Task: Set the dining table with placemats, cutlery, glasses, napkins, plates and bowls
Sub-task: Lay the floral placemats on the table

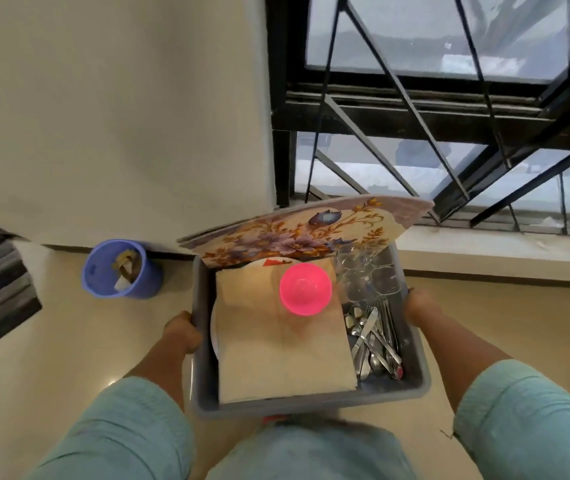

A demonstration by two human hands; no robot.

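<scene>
Grey tub (411,382), carried above the floor: left hand (183,336) grips its left rim, right hand (422,306) grips its right rim. Contents: floral placemats (297,233) propped on the far edge; tan napkins (283,358) over a white plate (213,327); pink bowl (305,289) on the napkins; glasses (366,271) far right; cutlery (373,341) along the right side. Blue bin (121,268) on the floor, left.

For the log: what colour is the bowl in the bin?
Bright pink bowl, clearest in the head view.

grey tub (411,382) | beige napkins (283,355), pink bowl (305,289) (upturned) atop | cutlery (373,341) right | floral placemats (297,230) far end
</scene>
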